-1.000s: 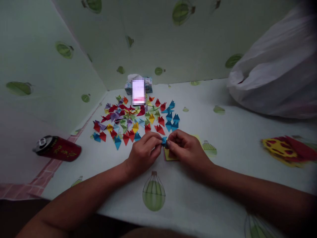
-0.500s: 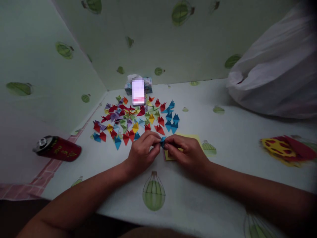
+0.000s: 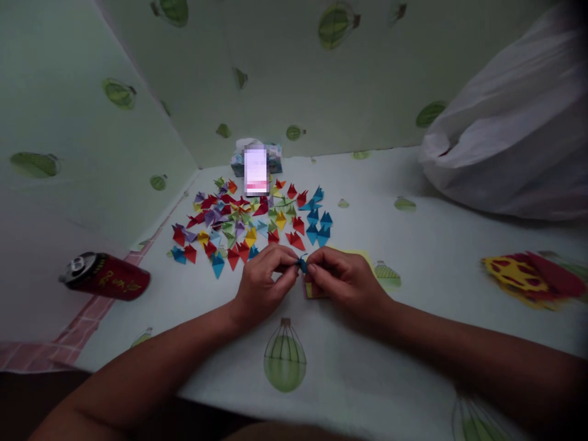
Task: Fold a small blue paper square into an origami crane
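1. Step in hand, as far as I can judge: fine shaping on a small, deep-blue piece of folded paper. It's right between the fingertips, held just above the near edge of a bunch of small, pointed, multicoloured folded-paper shapes.
2. Left hand: thumb and forefinger pinched together on the blue piece's left side.
3. Right hand: thumb and fingers clamped on its right side, with the hand over a flat, square, yellow paper sheet on the pale, balloon-printed tablecloth.
4. Can't make out the actual crease, tbh. Too small and dark, and fingers cover most of it.
5. Next move, I reckon, calls for a steady left pinch and a tiny, light fold or tug from the right. Squeeze too hard and thin points could crumple.
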